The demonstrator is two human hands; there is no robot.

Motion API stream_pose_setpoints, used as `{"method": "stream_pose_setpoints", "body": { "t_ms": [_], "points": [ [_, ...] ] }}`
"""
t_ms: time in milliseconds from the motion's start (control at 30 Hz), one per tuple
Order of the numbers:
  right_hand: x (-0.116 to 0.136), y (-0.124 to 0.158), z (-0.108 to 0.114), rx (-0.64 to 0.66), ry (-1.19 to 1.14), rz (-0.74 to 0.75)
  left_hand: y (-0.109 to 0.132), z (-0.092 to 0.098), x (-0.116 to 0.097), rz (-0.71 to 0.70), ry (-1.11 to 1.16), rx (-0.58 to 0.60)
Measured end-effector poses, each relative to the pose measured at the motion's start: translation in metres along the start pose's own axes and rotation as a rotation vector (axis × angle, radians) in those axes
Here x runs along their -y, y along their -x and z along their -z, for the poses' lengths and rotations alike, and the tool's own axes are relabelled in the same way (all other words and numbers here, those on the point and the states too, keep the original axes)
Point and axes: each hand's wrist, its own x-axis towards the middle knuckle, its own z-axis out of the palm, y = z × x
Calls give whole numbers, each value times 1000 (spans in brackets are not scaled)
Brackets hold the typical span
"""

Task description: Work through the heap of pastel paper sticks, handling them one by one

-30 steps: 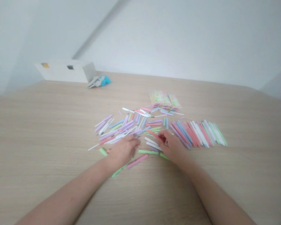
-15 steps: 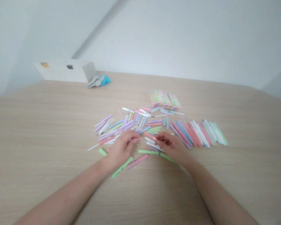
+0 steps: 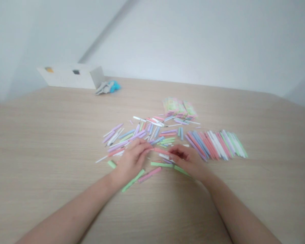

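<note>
Between my hands is a coral pen barrel [image 3: 161,150], its right end pinched in the fingers of my right hand [image 3: 186,159]. My left hand [image 3: 132,157] is closed in a pinch on a small coral pen piece [image 3: 150,148], whose tip meets or nearly meets the barrel's left end; blur hides whether they are joined. Under and around both hands lie loose pen parts in several colours. A green part [image 3: 133,180] and a pink one [image 3: 149,175] lie near my left wrist, and another green part [image 3: 181,170] is partly under my right hand.
A slanted row of pens [image 3: 216,145] lies to the right. Stacked pink-and-green packets [image 3: 178,107] stand behind the scattered parts. At the back left are a white box [image 3: 71,77] and a grey-and-blue crumpled item [image 3: 108,87], against the wall side of the wooden table [image 3: 269,196].
The coral barrel has swung from a slant to nearly level and shifted left, so its left end now meets or nearly meets the piece in my left hand. Both hands have barely moved.
</note>
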Motion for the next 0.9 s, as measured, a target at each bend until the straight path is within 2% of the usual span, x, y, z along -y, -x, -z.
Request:
{"method": "stream_pose_setpoints", "body": {
  "t_ms": [133, 467, 533, 700, 900],
  "points": [
    [2, -1, -1, 20, 59, -10, 0, 0, -1, -56, -18, 3],
    [4, -1, -5, 97, 9, -35, 1, 2, -3, -69, 34, 33],
    [2, -2, -5, 107, -15, -37, 2, 1, -2, -38, 60, 23],
    [-2, -2, -5, 133, -102, -65, 2, -1, 2, 154, 188, -46],
    [-2, -1, -4, 155, -409, -107, -2, 0, 5, 250, 352, -82]
  ]
}}
